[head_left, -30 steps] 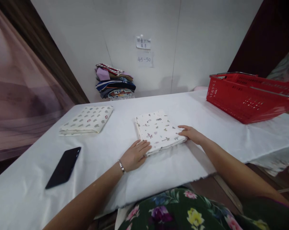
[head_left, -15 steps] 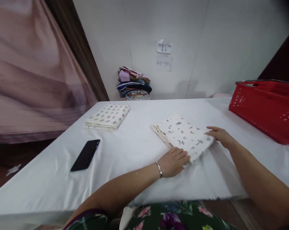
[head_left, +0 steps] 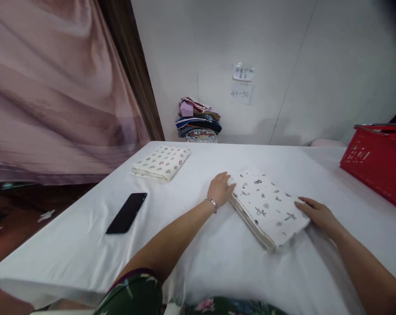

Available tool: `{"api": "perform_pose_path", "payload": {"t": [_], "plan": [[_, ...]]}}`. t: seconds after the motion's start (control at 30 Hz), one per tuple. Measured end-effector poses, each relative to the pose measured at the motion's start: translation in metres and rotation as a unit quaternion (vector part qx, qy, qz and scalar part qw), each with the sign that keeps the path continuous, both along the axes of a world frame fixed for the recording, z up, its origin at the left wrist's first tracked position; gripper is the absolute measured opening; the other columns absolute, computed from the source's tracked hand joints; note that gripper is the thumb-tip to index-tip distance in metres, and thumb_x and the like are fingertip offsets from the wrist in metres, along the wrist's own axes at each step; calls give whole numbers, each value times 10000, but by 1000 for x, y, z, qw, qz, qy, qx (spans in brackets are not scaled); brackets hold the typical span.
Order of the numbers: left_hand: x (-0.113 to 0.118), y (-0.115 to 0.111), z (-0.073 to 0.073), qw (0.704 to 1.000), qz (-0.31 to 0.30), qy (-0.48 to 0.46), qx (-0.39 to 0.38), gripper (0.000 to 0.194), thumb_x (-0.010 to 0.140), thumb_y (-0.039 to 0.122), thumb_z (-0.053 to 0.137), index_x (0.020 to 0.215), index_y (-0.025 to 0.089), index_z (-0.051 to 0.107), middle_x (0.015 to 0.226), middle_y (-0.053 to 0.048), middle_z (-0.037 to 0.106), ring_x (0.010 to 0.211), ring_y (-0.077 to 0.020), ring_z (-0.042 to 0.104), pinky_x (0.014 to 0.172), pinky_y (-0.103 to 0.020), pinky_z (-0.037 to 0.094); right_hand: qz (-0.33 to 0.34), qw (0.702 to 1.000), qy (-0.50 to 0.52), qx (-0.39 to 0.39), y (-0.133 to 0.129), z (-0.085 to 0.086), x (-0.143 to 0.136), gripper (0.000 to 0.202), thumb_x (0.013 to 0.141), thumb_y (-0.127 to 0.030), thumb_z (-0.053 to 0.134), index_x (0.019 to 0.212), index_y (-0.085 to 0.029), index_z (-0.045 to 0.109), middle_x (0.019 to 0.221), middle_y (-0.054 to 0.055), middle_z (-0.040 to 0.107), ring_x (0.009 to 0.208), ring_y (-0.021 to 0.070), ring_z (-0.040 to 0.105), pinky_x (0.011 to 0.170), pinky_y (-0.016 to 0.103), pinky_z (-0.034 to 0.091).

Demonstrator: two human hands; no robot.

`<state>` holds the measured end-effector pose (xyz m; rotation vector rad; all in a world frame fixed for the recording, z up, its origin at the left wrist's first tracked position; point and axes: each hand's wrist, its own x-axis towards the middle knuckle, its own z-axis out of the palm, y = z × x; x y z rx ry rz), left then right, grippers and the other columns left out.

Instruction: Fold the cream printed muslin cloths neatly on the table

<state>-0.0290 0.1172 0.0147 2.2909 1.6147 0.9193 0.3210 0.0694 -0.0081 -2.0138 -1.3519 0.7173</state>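
The right edge cuts off the red basket [head_left: 378,168], and the upper sign [head_left: 243,73] looks blurred

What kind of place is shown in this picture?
Probably a folding workspace: a white-covered table with folded cloths, a stack of folded fabrics behind, and handwritten papers on the wall.

Indoor cloth-folding workspace, kind of building unclear, with a white-covered table [head_left: 198,245], folded patterned cloth [head_left: 270,205], a stack of fabrics [head_left: 198,120], handwritten wall signs [head_left: 243,83], a red shopping basket [head_left: 378,164] and a pink curtain [head_left: 56,96].
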Motion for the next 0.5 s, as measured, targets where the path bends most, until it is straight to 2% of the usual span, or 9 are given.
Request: {"api": "perform_pose_path", "payload": {"t": [0.1,0.2,0.27,0.37,0.5], "plan": [[-2,27,4,984,91,-18,-150,520,854,509,341,1205,159,500,1317,-107,469,1191,-227,441,984,-345,355,9,1000,0,1,3,-3,1,588,664,-527,594,1132,-172,602,1173,105,593,1073,280,536,947,367,379],[-4,45,8,957,103,-4,-270,485,835,524,335,1063,180,591,1141,-108,603,994,-236,575,802,-322,465,11,1000,5,10,5,-5,2,571,643,-514,610,1098,-169,619,1132,99,619,1046,284,555,937,374,394],[-5,54,10,950,101,9,-295,430,792,493,422,1011,176,613,1091,-118,625,924,-245,597,692,-297,482,13,1000,6,18,6,-6,2,559,639,-515,611,1079,-172,629,1093,95,640,1018,284,572,917,375,413],[-6,66,12,940,100,34,-323,433,717,455,528,1037,173,602,1138,-132,598,890,-253,603,607,-278,473,18,1000,5,21,7,-7,1,552,636,-514,614,1066,-170,636,1060,91,656,989,284,587,894,381,430],[-7,80,12,930,63,75,-355,339,676,406,591,893,150,643,1011,-116,651,858,-229,611,623,-252,456,30,999,16,20,6,-6,0,578,638,-510,610,1087,-145,621,1058,97,656,974,280,594,873,365,444]]}}
